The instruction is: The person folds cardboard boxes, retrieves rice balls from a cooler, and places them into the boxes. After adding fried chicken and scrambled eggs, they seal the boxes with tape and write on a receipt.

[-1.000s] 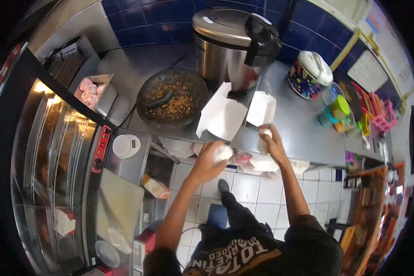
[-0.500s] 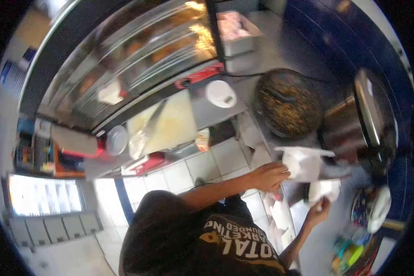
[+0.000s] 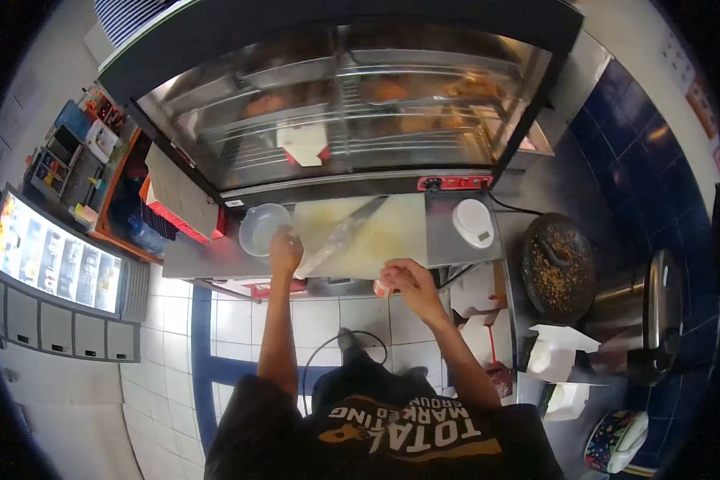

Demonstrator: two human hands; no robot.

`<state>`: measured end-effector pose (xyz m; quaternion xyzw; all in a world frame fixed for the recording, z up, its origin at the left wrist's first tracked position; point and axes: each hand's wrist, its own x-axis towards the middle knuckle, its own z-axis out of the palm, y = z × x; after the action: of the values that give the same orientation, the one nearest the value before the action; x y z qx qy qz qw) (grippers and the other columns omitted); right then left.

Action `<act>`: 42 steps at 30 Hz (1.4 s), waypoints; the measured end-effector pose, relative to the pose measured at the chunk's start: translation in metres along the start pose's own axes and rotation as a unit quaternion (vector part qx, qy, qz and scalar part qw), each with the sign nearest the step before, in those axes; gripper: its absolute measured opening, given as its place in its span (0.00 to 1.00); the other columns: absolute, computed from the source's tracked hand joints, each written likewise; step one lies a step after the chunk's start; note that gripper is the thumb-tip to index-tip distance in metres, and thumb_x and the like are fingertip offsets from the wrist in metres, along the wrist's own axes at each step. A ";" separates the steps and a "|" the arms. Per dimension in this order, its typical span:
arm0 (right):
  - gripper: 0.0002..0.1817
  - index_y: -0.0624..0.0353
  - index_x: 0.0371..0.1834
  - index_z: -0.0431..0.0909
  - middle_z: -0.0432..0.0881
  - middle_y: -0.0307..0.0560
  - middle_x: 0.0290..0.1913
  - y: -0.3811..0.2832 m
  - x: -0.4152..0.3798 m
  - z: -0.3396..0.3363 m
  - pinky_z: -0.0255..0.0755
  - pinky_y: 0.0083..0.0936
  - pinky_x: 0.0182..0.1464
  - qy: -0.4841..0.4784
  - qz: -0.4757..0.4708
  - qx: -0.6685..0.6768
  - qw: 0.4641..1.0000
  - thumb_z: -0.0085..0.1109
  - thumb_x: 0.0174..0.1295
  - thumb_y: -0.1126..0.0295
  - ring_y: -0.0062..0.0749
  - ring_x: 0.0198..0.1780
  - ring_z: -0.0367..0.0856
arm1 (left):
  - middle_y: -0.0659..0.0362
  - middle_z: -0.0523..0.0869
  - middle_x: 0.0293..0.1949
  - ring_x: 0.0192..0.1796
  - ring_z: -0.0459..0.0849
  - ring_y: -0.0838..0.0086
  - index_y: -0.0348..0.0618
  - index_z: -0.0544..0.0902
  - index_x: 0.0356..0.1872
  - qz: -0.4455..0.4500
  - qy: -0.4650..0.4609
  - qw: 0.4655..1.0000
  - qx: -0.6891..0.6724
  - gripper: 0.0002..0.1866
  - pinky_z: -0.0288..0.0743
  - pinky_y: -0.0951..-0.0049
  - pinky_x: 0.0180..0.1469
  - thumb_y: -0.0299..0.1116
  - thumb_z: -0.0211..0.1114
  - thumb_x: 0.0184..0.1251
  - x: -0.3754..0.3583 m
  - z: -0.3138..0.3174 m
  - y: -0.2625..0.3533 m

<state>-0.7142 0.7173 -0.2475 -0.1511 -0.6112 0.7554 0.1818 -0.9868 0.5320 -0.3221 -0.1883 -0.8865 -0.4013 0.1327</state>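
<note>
My left hand [image 3: 286, 250] has its fingers curled at the right rim of a translucent plastic bowl [image 3: 258, 227]; what lies between the fingertips is hidden. Beside the bowl, a pale cutting board [image 3: 404, 228] carries a large knife [image 3: 368, 210] and crumpled clear plastic [image 3: 328, 251]. Over the board's front edge, near its right side, my right hand [image 3: 410, 285] has its fingers apart. A small red-and-white packet [image 3: 382, 288] shows just by those fingertips. Two open white takeaway boxes, one box [image 3: 550, 360] and another box [image 3: 566, 398], stand on the right-hand counter.
A glass heated cabinet [image 3: 336, 104] spans the back of the counter. To the right are a white scale [image 3: 473, 222], a dark stone mortar [image 3: 540, 288] with ground food and a large steel pot [image 3: 624, 312]. Flat cardboard [image 3: 180, 196] stacks at left. A black cable [image 3: 516, 210] trails rightward.
Both hands have left the white boxes, which now stand on the right counter. My view has swung left, and the hands are at the cutting board and bowl.
</note>
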 end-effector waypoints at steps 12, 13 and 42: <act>0.12 0.60 0.54 0.78 0.81 0.39 0.35 0.062 0.062 0.109 0.70 0.16 0.34 -0.014 0.158 -0.013 0.987 0.47 0.73 0.74 0.18 0.31 0.74 | 0.51 0.82 0.29 0.29 0.83 0.57 0.38 0.82 0.35 0.079 -0.346 0.903 -0.240 0.05 0.76 0.63 0.33 0.28 0.66 0.60 0.024 0.004 0.052; 0.12 0.60 0.53 0.78 0.79 0.37 0.32 0.055 0.063 0.115 0.68 0.16 0.31 0.013 0.151 0.003 0.988 0.47 0.73 0.74 0.17 0.29 0.71 | 0.51 0.82 0.29 0.29 0.83 0.57 0.38 0.82 0.35 0.083 -0.352 0.900 -0.243 0.05 0.76 0.63 0.33 0.28 0.66 0.60 0.025 -0.006 0.067; 0.29 0.62 0.72 0.62 0.73 0.51 0.66 -0.015 0.088 0.017 0.60 0.33 0.71 0.000 0.070 0.310 0.948 0.37 0.78 0.52 0.35 0.66 0.70 | 0.54 0.80 0.36 0.34 0.82 0.56 0.42 0.77 0.38 0.332 -0.094 0.934 -0.095 0.09 0.76 0.59 0.36 0.32 0.66 0.60 -0.035 -0.007 0.196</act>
<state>-0.7988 0.7455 -0.2303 -0.1298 -0.3352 0.9181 0.1668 -0.8689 0.6373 -0.2013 -0.5204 -0.7398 -0.3971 0.1558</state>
